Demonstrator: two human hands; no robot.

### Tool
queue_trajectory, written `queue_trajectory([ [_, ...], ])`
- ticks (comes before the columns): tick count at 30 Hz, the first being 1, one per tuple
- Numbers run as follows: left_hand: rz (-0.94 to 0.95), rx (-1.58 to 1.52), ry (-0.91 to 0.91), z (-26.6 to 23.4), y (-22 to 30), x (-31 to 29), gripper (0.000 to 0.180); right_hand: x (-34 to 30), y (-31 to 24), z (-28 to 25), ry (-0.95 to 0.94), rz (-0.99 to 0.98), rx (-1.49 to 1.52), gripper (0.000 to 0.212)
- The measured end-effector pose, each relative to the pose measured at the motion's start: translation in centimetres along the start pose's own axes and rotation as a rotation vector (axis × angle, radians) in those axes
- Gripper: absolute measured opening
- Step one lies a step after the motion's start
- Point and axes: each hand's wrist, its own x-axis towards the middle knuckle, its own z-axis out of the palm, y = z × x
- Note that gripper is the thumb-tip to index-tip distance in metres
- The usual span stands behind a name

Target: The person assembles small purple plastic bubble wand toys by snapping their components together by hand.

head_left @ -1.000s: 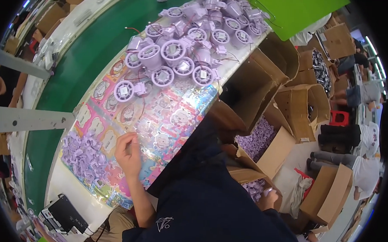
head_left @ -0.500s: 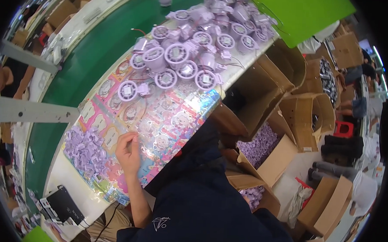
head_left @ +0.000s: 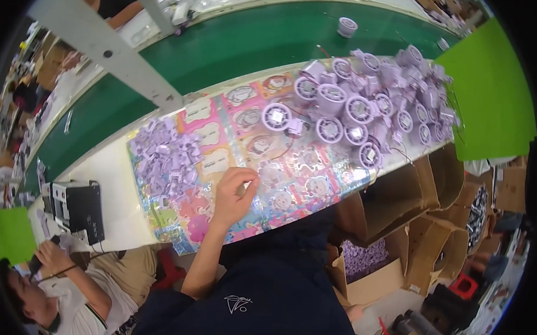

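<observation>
My left hand is over a colourful shiny printed sheet on the table. Its fingers curl in toward the thumb, with nothing visible between them. Beside it, to the left, lies a heap of small light purple plastic pieces. Toward the far right stands a big pile of round light purple fan units with thin wires. One fan unit sits apart on the near-left side of that pile. Of my right arm only a bit of skin shows beside my dark shirt; its fingers are hidden.
A green conveyor belt runs behind the table, carrying a single fan unit. A metal post rises at the table's far edge. Cardboard boxes stand at right, one with purple pieces. A co-worker sits at left near a black device.
My view has turned, so the table and piles appear shifted and more level. A co-worker at the left has come into fuller view. My left hand stays curled over the sheet.
</observation>
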Motion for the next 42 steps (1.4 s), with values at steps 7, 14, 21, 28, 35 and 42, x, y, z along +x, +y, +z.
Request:
queue_trajectory([
  [7, -0.062, -0.017, 0.075, -1.7, -1.0, -0.2, 0.007, 1.7, -25.6, 0.0, -0.057, -0.557, -0.129, 0.029],
  [14, -0.025, -0.021, 0.121, -1.0, -1.6, -0.3, 0.008, -12.8, -49.1, 10.6, -0.808, -1.346, 0.343, 0.007],
  [21, -0.223, -0.179, 0.034, -0.8, -1.2, -1.2, 0.028, -23.0, -59.1, 18.4, -1.315, -1.659, 0.149, 0.038],
  [28, -0.081, 0.028, 0.087, -0.2, -1.8, -1.4, 0.026, -25.3, -58.7, 23.5, -1.288, -1.707, 0.002, 0.032],
  [35, -0.109, 0.007, 0.068, -0.2, -2.1, -1.1, 0.025, -25.0, -58.9, 22.2, -1.313, -1.509, 0.13, 0.017],
  [42, -0.122, -0.024, 0.141, -0.4, -1.8, -0.8, 0.025, -23.6, -57.8, 22.4, -1.351, -1.375, 0.112, 0.028],
])
